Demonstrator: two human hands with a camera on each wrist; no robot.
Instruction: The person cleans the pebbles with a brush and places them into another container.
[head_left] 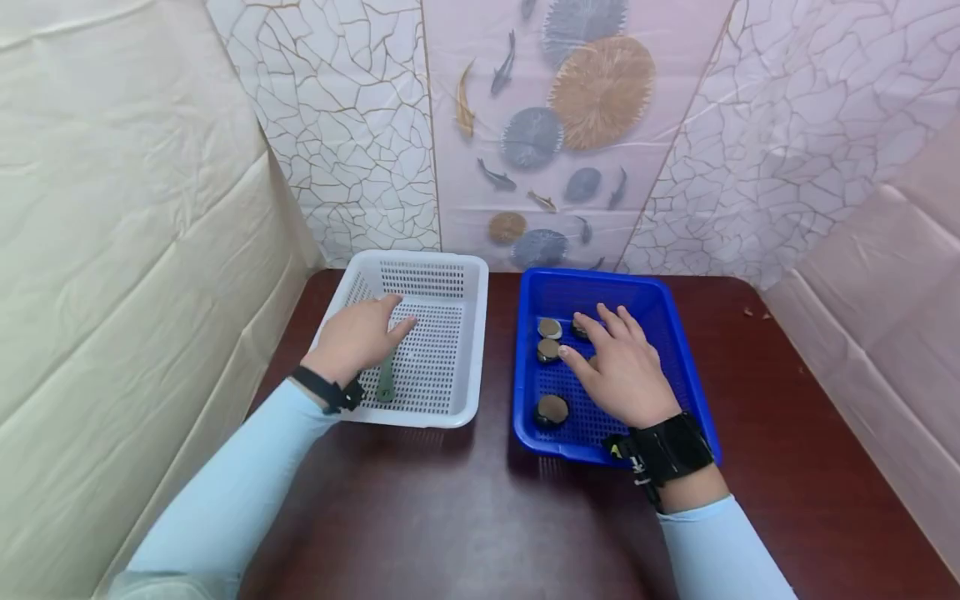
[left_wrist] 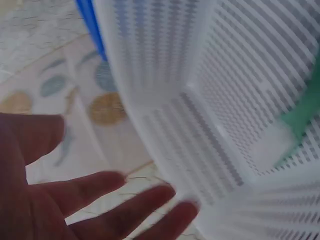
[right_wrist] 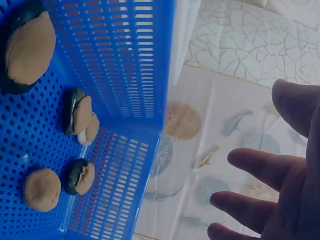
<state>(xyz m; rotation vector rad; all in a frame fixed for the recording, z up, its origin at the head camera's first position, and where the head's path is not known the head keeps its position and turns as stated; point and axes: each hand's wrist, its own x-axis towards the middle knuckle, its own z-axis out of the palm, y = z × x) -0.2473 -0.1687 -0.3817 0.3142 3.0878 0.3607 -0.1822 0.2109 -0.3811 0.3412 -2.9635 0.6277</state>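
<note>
Held over the white basket [head_left: 480,354], my left hand [head_left: 358,335] has its fingers spread and nothing in them. Below it, inside that basket, lies a tool with a green handle [head_left: 386,385]; the left wrist view shows a pale flat part beside the green handle [left_wrist: 306,112]. My right hand [head_left: 626,371] hovers over the blue basket [head_left: 523,375], fingers apart, also holding nothing. Several rounded dark pieces capped with brown clay-like material, such as the near one [head_left: 552,408], sit in the blue basket. One small piece [head_left: 550,327] has a white base. An all-brown round lump [right_wrist: 42,190] shows in the right wrist view.
Both baskets stand side by side on a dark red-brown table [head_left: 480,517], with a gap between them. A patterned sheet [head_left: 480,217] hangs behind the table's back edge. Pale cloth walls [head_left: 150,250] rise on the left and right.
</note>
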